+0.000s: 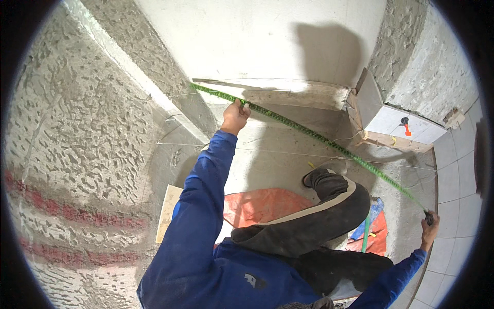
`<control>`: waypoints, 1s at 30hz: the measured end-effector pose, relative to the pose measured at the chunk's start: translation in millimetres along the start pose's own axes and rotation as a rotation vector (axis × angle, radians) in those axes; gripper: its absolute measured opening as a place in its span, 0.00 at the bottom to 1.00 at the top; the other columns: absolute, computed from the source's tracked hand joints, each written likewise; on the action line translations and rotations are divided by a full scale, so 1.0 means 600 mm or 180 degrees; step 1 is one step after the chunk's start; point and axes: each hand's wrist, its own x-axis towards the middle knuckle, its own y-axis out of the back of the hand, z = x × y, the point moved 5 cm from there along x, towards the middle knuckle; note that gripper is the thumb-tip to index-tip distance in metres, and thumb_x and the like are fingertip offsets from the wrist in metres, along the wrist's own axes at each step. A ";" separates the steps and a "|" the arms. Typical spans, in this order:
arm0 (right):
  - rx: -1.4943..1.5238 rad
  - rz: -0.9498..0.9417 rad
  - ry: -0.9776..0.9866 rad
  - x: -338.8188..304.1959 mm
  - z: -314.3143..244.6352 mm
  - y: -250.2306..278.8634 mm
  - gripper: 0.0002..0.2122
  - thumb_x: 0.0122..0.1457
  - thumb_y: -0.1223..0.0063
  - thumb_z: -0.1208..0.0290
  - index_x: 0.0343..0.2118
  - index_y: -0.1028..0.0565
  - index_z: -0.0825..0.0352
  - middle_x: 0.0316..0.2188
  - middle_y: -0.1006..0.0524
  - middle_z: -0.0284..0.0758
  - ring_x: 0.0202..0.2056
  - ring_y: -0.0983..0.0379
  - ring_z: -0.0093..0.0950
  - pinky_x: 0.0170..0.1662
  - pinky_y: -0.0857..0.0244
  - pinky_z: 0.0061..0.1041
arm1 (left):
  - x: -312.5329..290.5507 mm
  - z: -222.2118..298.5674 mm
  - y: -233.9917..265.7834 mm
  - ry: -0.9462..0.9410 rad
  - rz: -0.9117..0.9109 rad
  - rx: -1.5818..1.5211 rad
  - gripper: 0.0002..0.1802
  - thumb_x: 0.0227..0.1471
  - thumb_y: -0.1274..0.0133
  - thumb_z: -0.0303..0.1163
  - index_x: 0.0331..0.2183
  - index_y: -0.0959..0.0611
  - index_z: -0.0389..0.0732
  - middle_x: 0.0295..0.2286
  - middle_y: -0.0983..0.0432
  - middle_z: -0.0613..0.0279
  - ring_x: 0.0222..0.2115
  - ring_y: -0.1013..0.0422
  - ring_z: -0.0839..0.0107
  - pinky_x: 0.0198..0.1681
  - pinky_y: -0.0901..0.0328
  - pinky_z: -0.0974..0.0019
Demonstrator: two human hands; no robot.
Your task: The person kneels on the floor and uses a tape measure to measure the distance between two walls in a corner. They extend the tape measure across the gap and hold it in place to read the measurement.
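A long green measuring tape (319,139) stretches diagonally across the concrete floor from upper left to lower right. My left hand (235,117) pinches the tape near its far end, close to the rough plastered wall (92,129). My right hand (428,226) grips the tape's dark case at the lower right, beside the white tiled wall (453,180). My knee in dark trousers (319,211) is bent between the two arms.
A low step with a wooden board (298,95) runs along the back. A tiled block (396,123) carries an orange-handled tool (406,125). Orange sheets (262,203), a beige tile (169,211) and a green stick (366,232) lie on the floor. Thin strings (288,152) span the room.
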 end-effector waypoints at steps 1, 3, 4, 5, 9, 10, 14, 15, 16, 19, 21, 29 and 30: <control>0.0009 0.0080 -0.0480 -0.012 0.015 0.009 0.22 0.42 0.46 0.82 0.45 0.27 0.68 0.40 0.29 0.39 0.42 0.30 0.34 0.51 0.39 0.27 | 0.009 -0.007 -0.008 0.0012 0.0002 0.0039 0.08 0.62 0.55 0.33 0.35 0.30 0.38 0.25 0.34 0.60 0.25 0.34 0.68 0.26 0.33 0.67; 0.0280 0.0031 -0.0253 -0.026 -0.009 0.010 0.21 0.42 0.46 0.82 0.44 0.27 0.69 0.37 0.29 0.37 0.39 0.29 0.33 0.48 0.38 0.26 | 0.030 -0.022 -0.023 0.0034 -0.0005 0.0082 0.08 0.62 0.55 0.33 0.35 0.30 0.38 0.24 0.35 0.60 0.24 0.36 0.68 0.26 0.34 0.65; 0.0374 0.0062 -0.0201 -0.031 -0.030 0.010 0.20 0.42 0.45 0.81 0.44 0.26 0.69 0.36 0.29 0.37 0.38 0.29 0.33 0.46 0.37 0.25 | 0.039 -0.019 -0.024 -0.0020 -0.0001 -0.0143 0.09 0.62 0.55 0.33 0.35 0.30 0.37 0.24 0.37 0.60 0.23 0.37 0.68 0.27 0.34 0.64; 0.0215 -0.0076 -0.0152 -0.034 -0.055 0.005 0.20 0.43 0.45 0.81 0.43 0.26 0.69 0.35 0.29 0.37 0.37 0.29 0.32 0.45 0.37 0.25 | 0.050 -0.012 -0.023 -0.0132 -0.0006 0.0024 0.09 0.62 0.56 0.33 0.34 0.30 0.37 0.24 0.37 0.60 0.24 0.37 0.68 0.29 0.33 0.64; -0.0323 -0.0369 -0.0030 -0.079 -0.171 0.010 0.16 0.43 0.44 0.80 0.39 0.25 0.71 0.32 0.28 0.38 0.35 0.28 0.33 0.39 0.36 0.28 | 0.108 0.000 -0.028 -0.0211 -0.0014 0.0115 0.10 0.63 0.58 0.32 0.36 0.29 0.35 0.28 0.31 0.56 0.25 0.34 0.67 0.29 0.31 0.65; -0.0353 -0.0403 0.0054 -0.089 -0.200 0.013 0.15 0.43 0.44 0.80 0.38 0.25 0.71 0.32 0.27 0.39 0.34 0.28 0.34 0.38 0.36 0.29 | 0.123 -0.004 -0.032 -0.0218 -0.0046 0.0045 0.10 0.63 0.59 0.33 0.36 0.29 0.34 0.27 0.30 0.55 0.24 0.34 0.67 0.26 0.31 0.66; -0.0211 -0.0471 0.0079 -0.132 -0.289 0.016 0.15 0.43 0.41 0.74 0.36 0.25 0.72 0.29 0.27 0.42 0.32 0.29 0.38 0.36 0.36 0.30 | 0.169 -0.024 -0.053 -0.0200 0.0111 -0.0183 0.11 0.63 0.59 0.33 0.37 0.28 0.34 0.28 0.28 0.53 0.23 0.33 0.66 0.25 0.30 0.64; -0.0204 -0.0509 0.0090 -0.139 -0.305 0.014 0.15 0.43 0.41 0.73 0.36 0.25 0.72 0.29 0.27 0.42 0.32 0.29 0.38 0.36 0.37 0.31 | 0.175 -0.028 -0.056 -0.0167 0.0188 -0.0277 0.11 0.63 0.59 0.33 0.38 0.29 0.35 0.29 0.28 0.53 0.23 0.33 0.65 0.26 0.30 0.64; 0.0082 -0.0600 -0.0031 -0.146 -0.317 0.011 0.14 0.46 0.41 0.71 0.36 0.25 0.72 0.29 0.27 0.42 0.31 0.29 0.39 0.36 0.37 0.31 | 0.179 -0.027 -0.065 -0.0310 0.0044 -0.0346 0.10 0.63 0.58 0.33 0.38 0.29 0.35 0.29 0.29 0.52 0.24 0.32 0.64 0.26 0.29 0.63; -0.0038 -0.0568 0.0140 -0.160 -0.351 0.005 0.13 0.48 0.41 0.70 0.35 0.25 0.72 0.28 0.28 0.42 0.30 0.29 0.39 0.35 0.37 0.31 | 0.193 -0.039 -0.082 -0.0261 0.0010 -0.0099 0.09 0.63 0.58 0.32 0.39 0.29 0.35 0.32 0.29 0.52 0.31 0.30 0.59 0.35 0.29 0.59; 0.0106 -0.0661 -0.0127 -0.162 -0.358 -0.005 0.13 0.48 0.40 0.70 0.35 0.24 0.72 0.28 0.28 0.41 0.30 0.29 0.39 0.35 0.37 0.32 | 0.206 -0.045 -0.094 -0.0261 -0.0079 -0.0052 0.10 0.63 0.58 0.33 0.38 0.29 0.35 0.32 0.29 0.52 0.31 0.30 0.60 0.36 0.29 0.59; -0.0407 -0.0897 -0.0475 -0.125 -0.384 -0.051 0.14 0.44 0.39 0.72 0.35 0.24 0.70 0.28 0.26 0.44 0.31 0.28 0.43 0.35 0.36 0.35 | 0.276 -0.029 -0.103 -0.0443 -0.0234 0.0336 0.11 0.63 0.59 0.33 0.36 0.29 0.34 0.27 0.29 0.52 0.26 0.31 0.61 0.30 0.30 0.59; -0.0245 -0.0939 -0.0389 -0.116 -0.389 -0.056 0.14 0.43 0.39 0.72 0.35 0.24 0.69 0.28 0.26 0.44 0.31 0.28 0.43 0.35 0.36 0.35 | 0.287 -0.033 -0.102 -0.0408 -0.0164 0.0328 0.12 0.63 0.59 0.34 0.36 0.29 0.34 0.28 0.30 0.54 0.28 0.31 0.62 0.32 0.31 0.59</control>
